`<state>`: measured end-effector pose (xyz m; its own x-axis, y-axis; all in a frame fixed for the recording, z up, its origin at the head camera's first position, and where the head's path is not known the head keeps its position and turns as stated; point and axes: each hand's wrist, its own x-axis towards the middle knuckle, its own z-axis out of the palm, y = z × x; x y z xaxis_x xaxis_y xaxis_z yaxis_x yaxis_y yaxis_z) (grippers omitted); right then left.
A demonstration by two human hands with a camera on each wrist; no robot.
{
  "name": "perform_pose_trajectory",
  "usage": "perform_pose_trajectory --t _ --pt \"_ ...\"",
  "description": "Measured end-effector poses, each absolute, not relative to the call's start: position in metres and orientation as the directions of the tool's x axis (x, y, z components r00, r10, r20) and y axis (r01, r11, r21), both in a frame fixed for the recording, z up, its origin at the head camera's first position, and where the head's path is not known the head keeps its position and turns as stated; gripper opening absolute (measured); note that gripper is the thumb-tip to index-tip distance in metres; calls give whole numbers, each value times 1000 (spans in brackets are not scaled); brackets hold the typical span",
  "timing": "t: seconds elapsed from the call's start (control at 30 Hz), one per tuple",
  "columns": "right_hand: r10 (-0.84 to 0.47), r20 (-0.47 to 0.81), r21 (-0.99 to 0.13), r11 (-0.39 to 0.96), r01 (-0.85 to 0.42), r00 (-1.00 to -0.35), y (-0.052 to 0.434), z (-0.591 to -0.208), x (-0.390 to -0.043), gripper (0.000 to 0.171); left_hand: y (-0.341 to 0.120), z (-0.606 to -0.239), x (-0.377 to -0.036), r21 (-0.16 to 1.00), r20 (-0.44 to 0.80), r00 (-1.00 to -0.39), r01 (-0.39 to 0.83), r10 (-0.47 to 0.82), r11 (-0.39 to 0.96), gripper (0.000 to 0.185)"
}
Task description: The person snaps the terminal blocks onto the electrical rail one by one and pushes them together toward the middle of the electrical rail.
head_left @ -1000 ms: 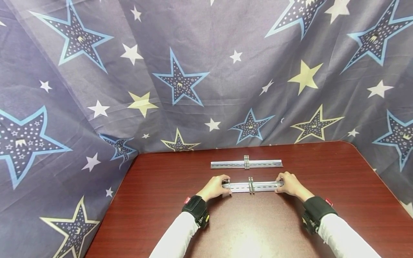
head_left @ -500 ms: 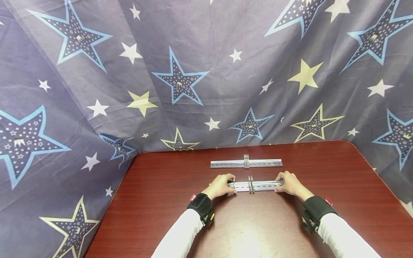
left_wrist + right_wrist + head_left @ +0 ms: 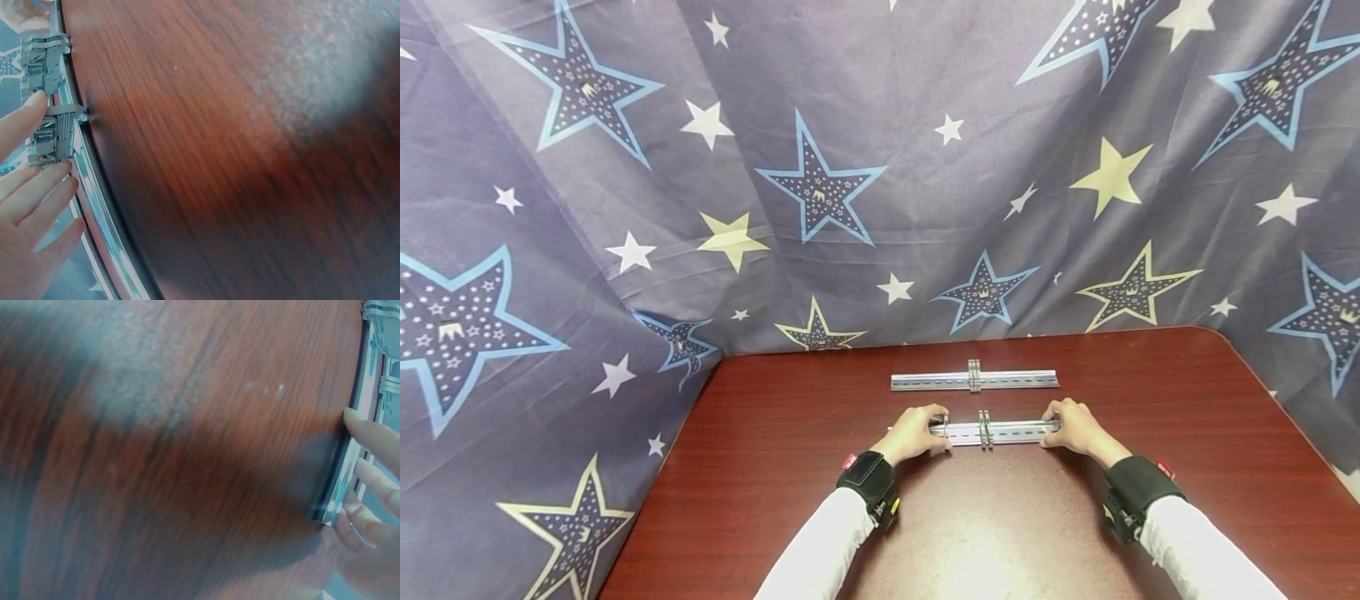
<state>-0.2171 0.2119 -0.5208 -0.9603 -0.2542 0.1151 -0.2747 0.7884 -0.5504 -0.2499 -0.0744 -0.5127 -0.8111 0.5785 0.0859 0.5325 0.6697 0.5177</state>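
Left hand [image 3: 916,433] inward along rail [image 3: 1000,432]

near rail [image 3: 992,432] before far rail [image 3: 974,381], on table [image 3: 775,467]

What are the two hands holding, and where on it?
Both hold the near metal rail on the table. The left hand grips a grey clip toward its left end; the right hand holds the right end.
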Motion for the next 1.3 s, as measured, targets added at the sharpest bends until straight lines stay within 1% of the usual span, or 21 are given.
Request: perform_pose_trajectory --t 0.13,0.23,0.33,0.37,0.47,0.57,0.6,0.77,0.9,1.3 --pt "-252 114 -549 790 -273 -961 213 -523 -218 32 -72 -514 -249 524 96 -820 524 565 672 48" --pt "-254 116 -576 771 -273 -960 216 -527 -221 35 -67 -515 -247 519 97 -822 523 561 676 48" --pt "-278 154 -595 740 -313 -948 223 -543 -230 37 -61 -515 -246 511 91 -818 528 569 678 48" --pt "-296 205 -598 716 -359 -933 227 -554 -236 37 -59 -515 -246 509 87 -816 529 571 679 48" --pt "-316 230 -589 708 -390 -921 231 -562 -241 39 -53 -513 -245 503 72 -818 524 570 688 48" --pt "-302 219 -591 715 -373 -928 227 -553 -236 37 -47 -513 -245 494 63 -822 518 566 698 49" --pt "-286 179 -589 735 -335 -941 222 -542 -230 37 -45 -513 -245 494 64 -822 519 565 698 49" --pt "-268 136 -553 778 -298 -954 213 -526 -221 34 -38 -513 -243 476 75 -824 524 561 706 49" --pt "-259 125 -537 794 -285 -958 211 -523 -219 33 -35 -512 -242 462 75 -826 525 558 715 49" --pt "-254 126 -557 782 -281 -959 213 -522 -218 32 -32 -515 -244 448 97 -818 545 567 709 50"
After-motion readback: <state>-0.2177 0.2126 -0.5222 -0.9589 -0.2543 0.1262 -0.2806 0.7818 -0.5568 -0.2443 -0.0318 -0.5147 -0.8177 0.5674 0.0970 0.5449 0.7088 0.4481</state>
